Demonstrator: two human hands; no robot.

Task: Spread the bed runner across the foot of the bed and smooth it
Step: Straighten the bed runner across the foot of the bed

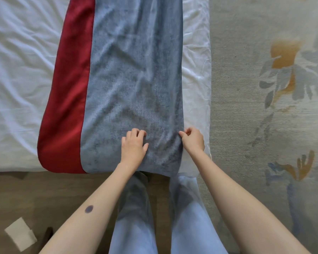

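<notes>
Scene: grey-and-red bed runner [132,70] lies along the white bed [17,70], its near end at the edge | Right hand [192,139]: pinches the runner's right edge | Left hand [134,143]: bent fingers on the cloth, grip unclear | Advice: tug the edge straight, then sweep flat palms outward over the ripples.

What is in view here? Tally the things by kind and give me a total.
Bed runner: 1
White bedsheet: 1
Hands: 2 (left hand, right hand)
Patterned rug: 1
White scrap on the floor: 1
Total: 6
</notes>
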